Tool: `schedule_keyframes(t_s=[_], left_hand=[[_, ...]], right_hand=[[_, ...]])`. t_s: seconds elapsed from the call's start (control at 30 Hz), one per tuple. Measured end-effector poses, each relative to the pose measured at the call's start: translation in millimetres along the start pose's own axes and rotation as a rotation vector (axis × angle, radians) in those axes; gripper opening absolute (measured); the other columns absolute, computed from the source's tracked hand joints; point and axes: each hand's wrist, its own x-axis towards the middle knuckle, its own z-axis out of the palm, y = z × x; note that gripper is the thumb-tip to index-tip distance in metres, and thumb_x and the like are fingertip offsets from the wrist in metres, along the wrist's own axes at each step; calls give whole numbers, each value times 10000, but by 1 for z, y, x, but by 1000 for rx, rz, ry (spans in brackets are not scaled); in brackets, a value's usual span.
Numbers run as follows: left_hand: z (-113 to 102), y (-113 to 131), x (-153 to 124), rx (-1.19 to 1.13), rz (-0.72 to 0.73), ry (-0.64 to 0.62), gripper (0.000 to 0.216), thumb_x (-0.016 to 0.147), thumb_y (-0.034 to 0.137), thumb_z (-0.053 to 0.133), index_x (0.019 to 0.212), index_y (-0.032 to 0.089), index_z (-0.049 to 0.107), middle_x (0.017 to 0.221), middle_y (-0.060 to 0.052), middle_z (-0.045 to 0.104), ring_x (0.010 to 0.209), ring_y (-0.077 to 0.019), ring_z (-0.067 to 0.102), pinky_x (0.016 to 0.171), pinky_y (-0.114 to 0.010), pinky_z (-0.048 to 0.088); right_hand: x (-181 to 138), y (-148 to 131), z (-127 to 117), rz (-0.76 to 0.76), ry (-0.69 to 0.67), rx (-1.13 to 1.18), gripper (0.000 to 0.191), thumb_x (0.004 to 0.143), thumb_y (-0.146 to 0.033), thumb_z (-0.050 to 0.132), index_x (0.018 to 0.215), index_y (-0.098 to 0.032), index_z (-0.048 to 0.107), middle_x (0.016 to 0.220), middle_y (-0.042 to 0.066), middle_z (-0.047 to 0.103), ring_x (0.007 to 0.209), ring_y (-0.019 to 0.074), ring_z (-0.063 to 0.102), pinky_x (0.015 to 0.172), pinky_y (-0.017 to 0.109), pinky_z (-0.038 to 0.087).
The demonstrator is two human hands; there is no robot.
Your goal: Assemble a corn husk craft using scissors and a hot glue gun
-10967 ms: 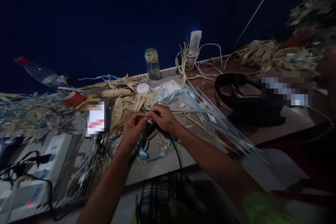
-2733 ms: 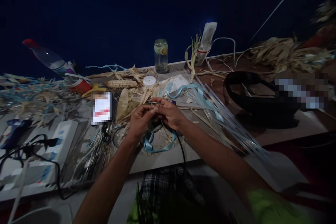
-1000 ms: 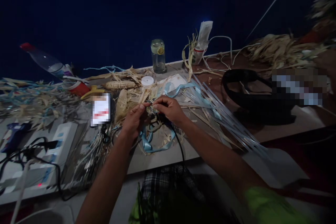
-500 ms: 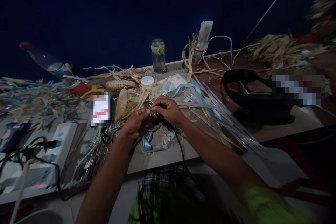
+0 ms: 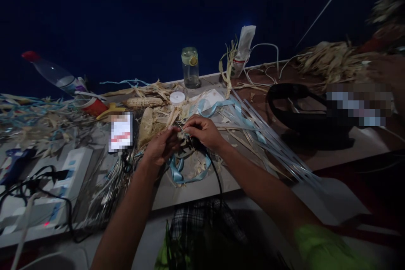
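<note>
My left hand (image 5: 160, 147) and my right hand (image 5: 204, 130) meet above the table's near middle, fingertips pinched together on a small thin piece I cannot make out in the dim light. Below them lies a looped light blue ribbon (image 5: 180, 173). A black cable (image 5: 217, 177) runs from under my right hand down off the table edge. Dry corn husks (image 5: 158, 114) and a corn cob (image 5: 142, 102) lie just beyond my hands.
A phone (image 5: 120, 131) lies left of my hands, a white power strip (image 5: 68, 173) with plugs further left. A glass jar (image 5: 190, 66), a white lid (image 5: 177, 97), clear thin rods (image 5: 272, 147), a black round object (image 5: 300, 109) and husk heaps (image 5: 332, 61) fill the table.
Both hands stayed pinched together at the same spot, with small shifts of the fingers; the left hand turned slightly. The rest of the table is unchanged.
</note>
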Motion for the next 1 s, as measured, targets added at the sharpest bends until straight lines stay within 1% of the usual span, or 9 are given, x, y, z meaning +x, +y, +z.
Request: schedule_keyframes(t_s=[0.07, 0.17, 0.23, 0.3, 0.4, 0.5, 0.63, 0.8, 1.0], left_hand=[[1, -2, 0, 4, -51, -27, 272, 732, 409, 618, 715, 143, 562, 490, 89, 200, 394, -19, 190, 381, -152, 238], [4, -4, -2, 56, -121, -113, 349, 734, 474, 590, 658, 135, 552, 501, 75, 211, 410, -26, 219, 386, -165, 244], [5, -5, -4, 93, -130, -165, 360, 722, 484, 596, 676, 127, 583, 497, 75, 207, 411, -29, 220, 388, -174, 252], [5, -4, -4, 108, -126, -171, 326, 701, 452, 630, 674, 129, 595, 483, 75, 215, 406, -33, 227, 385, -178, 255], [6, -3, -4, 94, -122, -114, 274, 673, 383, 673, 631, 133, 569, 466, 71, 264, 399, -31, 257, 383, -170, 263], [8, -2, -3, 42, -110, -34, 250, 637, 323, 710, 628, 131, 550, 454, 74, 303, 389, -22, 281, 385, -159, 283], [11, -2, -1, -18, -50, 14, 248, 589, 244, 740, 620, 133, 521, 479, 68, 385, 397, -21, 324, 381, -153, 290], [16, 0, -2, 12, 8, 96, 259, 558, 225, 754, 633, 139, 522, 532, 60, 468, 428, -27, 392, 392, -149, 302], [19, -1, -2, 70, 48, 165, 275, 538, 229, 758, 660, 155, 522, 490, 75, 475, 418, -36, 417, 428, -156, 346]], right_hand=[[-1, 0, 1, -4, -28, -6, 65, 711, -230, 615, 681, -178, 638, 709, 2, 542, 712, 117, 523, 724, 275, 406], [-2, 0, 2, 30, -63, 14, 70, 714, -240, 612, 683, -183, 638, 721, -1, 526, 652, 104, 510, 666, 270, 417], [-2, 1, 3, 45, -69, 23, 69, 714, -241, 612, 687, -182, 638, 733, 2, 524, 647, 102, 509, 652, 268, 421], [-3, 2, 3, 36, -68, 16, 64, 716, -234, 609, 694, -183, 640, 736, 8, 532, 695, 115, 524, 678, 273, 427], [-2, 2, 3, 2, -75, -21, 62, 726, -217, 598, 698, -186, 643, 724, 11, 542, 744, 129, 532, 725, 284, 425], [-1, 3, 1, -30, -38, -76, 61, 722, -198, 595, 683, -181, 639, 719, 9, 546, 739, 126, 524, 740, 283, 410], [1, 7, 1, -15, 14, -113, 55, 713, -210, 598, 680, -175, 626, 714, 4, 548, 721, 122, 517, 730, 275, 399], [2, 13, 2, 23, 62, -109, 66, 707, -234, 595, 693, -170, 601, 726, -2, 543, 723, 118, 512, 720, 264, 392], [1, 13, 4, 16, 77, -189, 93, 752, -247, 541, 702, -170, 555, 707, -11, 501, 697, 108, 475, 698, 250, 375]])
